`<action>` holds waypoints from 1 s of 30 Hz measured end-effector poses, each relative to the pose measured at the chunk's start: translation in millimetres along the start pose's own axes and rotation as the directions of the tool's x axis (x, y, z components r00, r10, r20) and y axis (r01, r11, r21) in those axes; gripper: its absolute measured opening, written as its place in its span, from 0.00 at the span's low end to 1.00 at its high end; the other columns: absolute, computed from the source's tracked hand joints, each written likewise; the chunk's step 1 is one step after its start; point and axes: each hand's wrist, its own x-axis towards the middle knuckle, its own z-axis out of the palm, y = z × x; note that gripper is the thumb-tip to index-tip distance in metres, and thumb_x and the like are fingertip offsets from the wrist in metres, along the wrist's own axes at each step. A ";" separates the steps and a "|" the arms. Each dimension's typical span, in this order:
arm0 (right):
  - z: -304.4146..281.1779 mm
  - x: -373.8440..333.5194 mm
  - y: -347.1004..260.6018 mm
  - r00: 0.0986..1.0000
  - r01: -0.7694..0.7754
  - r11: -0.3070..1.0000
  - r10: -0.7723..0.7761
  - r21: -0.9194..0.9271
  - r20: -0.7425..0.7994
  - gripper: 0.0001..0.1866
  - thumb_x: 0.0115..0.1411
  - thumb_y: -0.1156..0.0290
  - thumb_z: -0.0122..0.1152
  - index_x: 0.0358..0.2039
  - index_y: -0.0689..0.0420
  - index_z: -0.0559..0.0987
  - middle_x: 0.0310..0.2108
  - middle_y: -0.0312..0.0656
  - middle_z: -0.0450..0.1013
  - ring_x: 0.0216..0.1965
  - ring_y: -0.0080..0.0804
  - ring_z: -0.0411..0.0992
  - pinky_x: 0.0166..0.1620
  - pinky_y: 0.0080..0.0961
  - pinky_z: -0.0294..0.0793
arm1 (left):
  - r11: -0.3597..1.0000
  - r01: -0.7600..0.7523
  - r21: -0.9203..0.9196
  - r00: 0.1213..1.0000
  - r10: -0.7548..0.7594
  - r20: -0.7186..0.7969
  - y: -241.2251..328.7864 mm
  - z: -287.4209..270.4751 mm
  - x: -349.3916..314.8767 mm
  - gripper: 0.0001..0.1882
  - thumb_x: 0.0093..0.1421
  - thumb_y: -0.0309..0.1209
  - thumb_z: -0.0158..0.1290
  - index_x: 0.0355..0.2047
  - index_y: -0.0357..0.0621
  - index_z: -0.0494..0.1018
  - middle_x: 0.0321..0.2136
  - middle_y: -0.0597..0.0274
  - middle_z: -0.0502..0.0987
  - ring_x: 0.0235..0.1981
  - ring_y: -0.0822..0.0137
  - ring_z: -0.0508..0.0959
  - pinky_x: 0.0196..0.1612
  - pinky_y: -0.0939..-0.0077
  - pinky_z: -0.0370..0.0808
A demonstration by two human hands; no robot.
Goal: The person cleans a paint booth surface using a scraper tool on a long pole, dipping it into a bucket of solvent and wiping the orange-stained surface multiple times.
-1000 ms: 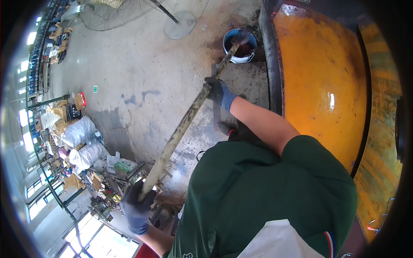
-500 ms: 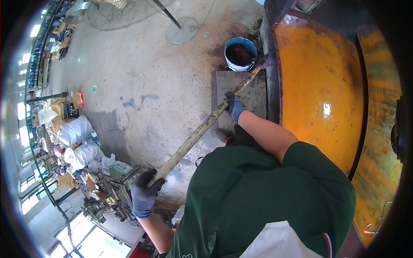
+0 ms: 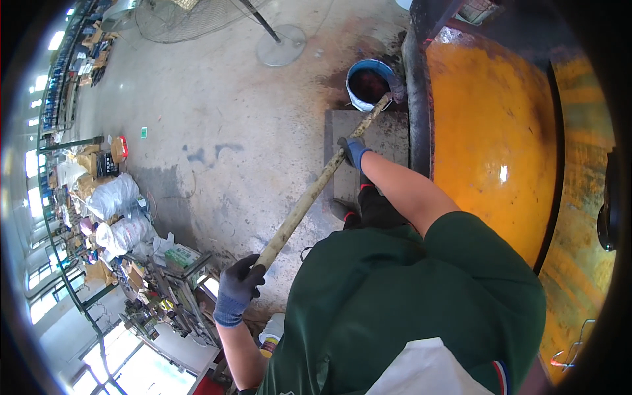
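A long, stained, pale pole (image 3: 296, 212) slants from lower left to upper right in front of me. My left hand (image 3: 238, 289), in a grey-blue glove with dark palm and fingers, is closed round its near end. Further up, my right hand (image 3: 354, 150), gloved the same way, grips the pole past its middle. At the far end a dark, reddish lump (image 3: 397, 89), whose kind I cannot make out, sits over the right rim of a bucket (image 3: 360, 104). The bucket is white outside, blue inside, and holds dark reddish stuff.
A dark wall edge (image 3: 419, 112) runs beside a glossy orange-yellow surface (image 3: 494, 131) on the right. Below the bucket lies a flat grey plate (image 3: 388, 141). A fan's round base (image 3: 282, 46) stands ahead. Plastic bags (image 3: 115, 197) and a cluttered metal cart (image 3: 187, 276) are at left.
The pole's far end has shifted left from the dark wall edge to the bucket's rim. My left hand has moved right with the near end; my right hand has moved slightly left.
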 end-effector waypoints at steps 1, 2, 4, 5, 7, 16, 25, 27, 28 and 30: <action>-6.7 33.8 18.2 0.999 -0.043 0.999 0.043 0.020 0.005 0.13 0.54 0.55 0.59 0.30 0.51 0.74 0.24 0.42 0.69 0.23 0.36 0.68 0.24 0.34 0.68 | 1.000 -0.012 0.004 1.000 0.012 0.005 3.5 -4.0 -2.9 0.19 0.59 0.33 0.56 0.48 0.35 0.74 0.21 0.62 0.77 0.17 0.77 0.73 0.20 0.82 0.70; -11.2 66.7 35.7 0.996 -0.086 0.996 0.085 0.034 0.013 0.11 0.50 0.57 0.64 0.27 0.48 0.74 0.22 0.40 0.69 0.21 0.34 0.67 0.21 0.33 0.65 | 1.000 -0.013 0.024 1.000 0.013 0.003 4.8 -9.6 -7.7 0.20 0.59 0.34 0.55 0.49 0.35 0.73 0.21 0.61 0.77 0.17 0.77 0.73 0.20 0.82 0.70; 30.3 67.1 50.2 0.999 -0.050 0.998 0.050 0.049 0.000 0.14 0.54 0.54 0.56 0.34 0.49 0.72 0.25 0.42 0.70 0.28 0.38 0.68 0.31 0.36 0.68 | 1.000 0.009 0.016 0.999 -0.009 -0.048 -3.1 -19.6 -20.0 0.21 0.60 0.34 0.55 0.50 0.35 0.73 0.22 0.61 0.78 0.17 0.77 0.73 0.20 0.82 0.70; 47.6 57.2 52.3 0.999 -0.012 0.997 0.015 0.079 -0.029 0.18 0.57 0.51 0.48 0.42 0.49 0.70 0.28 0.45 0.71 0.34 0.41 0.70 0.40 0.39 0.70 | 1.000 0.017 0.012 0.998 -0.016 -0.054 -2.5 -25.2 -24.8 0.21 0.60 0.34 0.55 0.50 0.35 0.73 0.22 0.61 0.78 0.17 0.77 0.73 0.20 0.82 0.70; 67.6 21.8 34.9 1.000 0.025 0.999 -0.025 0.041 0.005 0.18 0.52 0.58 0.56 0.40 0.51 0.68 0.27 0.46 0.70 0.28 0.41 0.69 0.32 0.39 0.69 | 0.996 -0.021 0.085 0.995 0.029 -0.091 -7.7 -33.3 -34.1 0.20 0.60 0.34 0.55 0.50 0.36 0.73 0.22 0.61 0.78 0.18 0.78 0.73 0.21 0.82 0.70; 29.3 -30.9 -0.8 0.960 -0.027 0.851 -0.124 0.525 0.250 0.11 0.48 0.63 0.66 0.27 0.51 0.72 0.20 0.38 0.68 0.20 0.32 0.69 0.19 0.31 0.67 | 0.834 -0.381 0.399 0.869 0.470 -0.154 14.3 -42.2 -29.7 0.19 0.56 0.33 0.59 0.46 0.35 0.76 0.20 0.65 0.76 0.20 0.78 0.72 0.26 0.82 0.69; 12.7 -82.5 -1.0 0.928 -0.094 0.707 -0.192 0.701 0.318 0.08 0.54 0.64 0.63 0.30 0.50 0.73 0.20 0.35 0.69 0.22 0.30 0.70 0.26 0.28 0.72 | 0.927 -0.361 0.108 0.792 0.365 -0.490 -15.8 -65.8 -27.8 0.11 0.50 0.23 0.61 0.34 0.32 0.77 0.28 0.58 0.79 0.30 0.72 0.77 0.37 0.78 0.73; 5.9 -74.7 -1.3 0.895 -0.162 0.718 -0.182 0.677 0.408 0.08 0.54 0.64 0.63 0.30 0.49 0.72 0.20 0.34 0.69 0.22 0.30 0.70 0.25 0.29 0.72 | 0.914 -0.391 0.111 0.778 0.392 -0.490 -11.1 -60.7 -31.4 0.09 0.50 0.22 0.60 0.33 0.32 0.77 0.28 0.59 0.79 0.30 0.72 0.77 0.37 0.78 0.73; 9.2 -79.3 -5.1 0.893 -0.164 0.722 -0.182 0.673 0.412 0.08 0.54 0.64 0.63 0.30 0.49 0.72 0.20 0.34 0.69 0.22 0.30 0.70 0.25 0.29 0.72 | 0.892 -0.434 0.124 0.736 0.431 -0.522 -20.9 -60.7 -30.7 0.08 0.52 0.22 0.59 0.33 0.32 0.77 0.27 0.60 0.79 0.30 0.73 0.76 0.36 0.78 0.73; 16.2 -88.7 -13.2 0.885 -0.137 0.732 -0.212 0.668 0.414 0.08 0.54 0.64 0.63 0.29 0.49 0.72 0.19 0.34 0.69 0.22 0.30 0.71 0.25 0.30 0.72 | 0.869 -0.475 0.136 0.688 0.463 -0.558 -33.5 -57.7 -32.3 0.07 0.54 0.22 0.58 0.33 0.32 0.77 0.27 0.61 0.78 0.29 0.74 0.75 0.35 0.79 0.72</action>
